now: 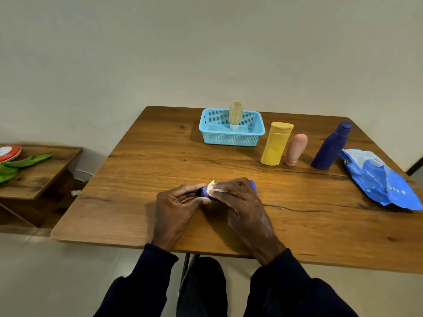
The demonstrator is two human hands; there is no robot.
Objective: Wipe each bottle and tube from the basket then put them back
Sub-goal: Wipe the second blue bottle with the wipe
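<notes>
A small blue tube (252, 185) lies across the middle of the wooden table (142, 170), mostly hidden by my hands. My left hand (177, 207) grips its left end. My right hand (240, 202) presses a white wipe (211, 186) onto the tube with curled fingers. The light blue basket (231, 139) stands at the back with a beige tube (235, 114) upright inside. To its right stand a yellow bottle (275, 144), a pink tube (295, 149) and a dark blue bottle (330, 146).
A blue pack of wipes (380, 181) lies at the table's right edge. A lower wooden side table (39, 175) at the left carries a red plate (9, 152) and a green cloth (16, 165).
</notes>
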